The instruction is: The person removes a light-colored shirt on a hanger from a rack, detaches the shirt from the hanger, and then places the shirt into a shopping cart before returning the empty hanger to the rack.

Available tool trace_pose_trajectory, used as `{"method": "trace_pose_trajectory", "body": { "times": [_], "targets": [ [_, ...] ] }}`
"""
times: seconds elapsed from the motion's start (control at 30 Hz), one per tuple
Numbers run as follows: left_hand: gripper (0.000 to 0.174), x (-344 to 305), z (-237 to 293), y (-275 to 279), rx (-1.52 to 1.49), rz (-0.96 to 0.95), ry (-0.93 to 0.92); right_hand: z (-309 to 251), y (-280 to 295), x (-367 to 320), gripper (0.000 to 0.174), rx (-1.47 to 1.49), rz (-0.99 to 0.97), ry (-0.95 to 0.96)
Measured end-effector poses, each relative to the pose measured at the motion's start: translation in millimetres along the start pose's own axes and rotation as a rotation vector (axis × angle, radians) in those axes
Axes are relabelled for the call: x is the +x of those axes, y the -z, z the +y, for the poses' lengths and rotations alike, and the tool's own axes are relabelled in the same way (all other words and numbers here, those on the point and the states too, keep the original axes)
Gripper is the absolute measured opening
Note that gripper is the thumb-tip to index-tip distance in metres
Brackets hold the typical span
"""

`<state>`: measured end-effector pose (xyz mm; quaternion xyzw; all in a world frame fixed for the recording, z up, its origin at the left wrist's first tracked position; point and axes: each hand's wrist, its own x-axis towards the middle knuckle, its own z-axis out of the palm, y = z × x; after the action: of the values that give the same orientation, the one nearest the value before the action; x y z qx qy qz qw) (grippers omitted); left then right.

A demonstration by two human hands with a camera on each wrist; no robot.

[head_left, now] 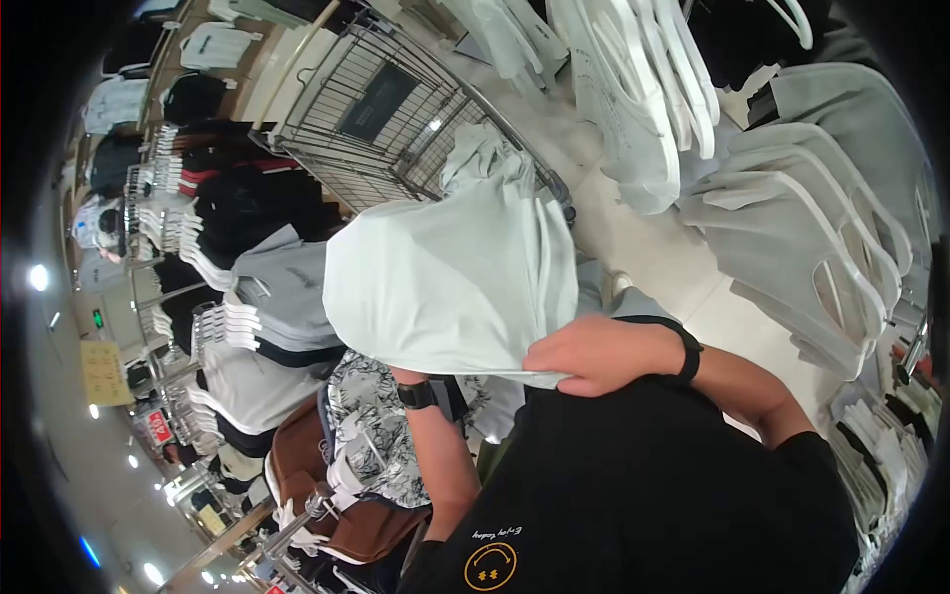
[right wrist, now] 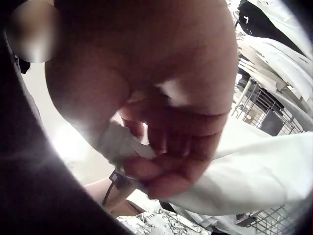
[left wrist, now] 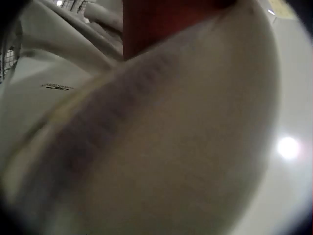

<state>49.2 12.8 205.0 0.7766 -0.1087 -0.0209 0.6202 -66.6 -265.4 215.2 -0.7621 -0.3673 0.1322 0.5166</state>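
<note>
A pale mint-white shirt [head_left: 445, 277] is stretched out in front of the body in the head view. My right hand [head_left: 606, 354] grips its near hem at the right; in the right wrist view the curled fingers [right wrist: 171, 161] pinch a bunched fold of the cloth. My left forearm reaches up under the shirt, so the left hand is hidden inside it in the head view. Blurred fabric [left wrist: 161, 132] fills most of the left wrist view, with a dark reddish bit of skin at the top and small dark print on cloth at the left.
A wire shopping cart [head_left: 396, 119] stands beyond the shirt, with crumpled pale cloth [head_left: 485, 158] at its near side. Racks of hung clothes line the left, including a grey shirt [head_left: 287, 282] and a brown garment [head_left: 302, 450]. White and grey shirts [head_left: 782, 228] hang at the right.
</note>
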Motion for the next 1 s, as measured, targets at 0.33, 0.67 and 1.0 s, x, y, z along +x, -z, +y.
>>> {"method": "trace_pose_trajectory", "body": {
  "times": [0.33,0.67,1.0],
  "targets": [
    [0.054,-49.2,41.6,-35.0,0.258,-0.028,-0.117,-23.3,-15.3,-60.1,0.031,-0.054,0.066,-0.012],
    [0.054,-50.0,49.6,-26.9,0.418,0.014,-0.206,-1.1,-40.3,-62.4,0.035,0.033,0.162,-0.175],
    [0.054,-14.1,14.0,40.8,0.507,0.127,-0.176,16.8,-14.6,20.7,0.014,0.324,0.533,-0.160]
  ]
}}
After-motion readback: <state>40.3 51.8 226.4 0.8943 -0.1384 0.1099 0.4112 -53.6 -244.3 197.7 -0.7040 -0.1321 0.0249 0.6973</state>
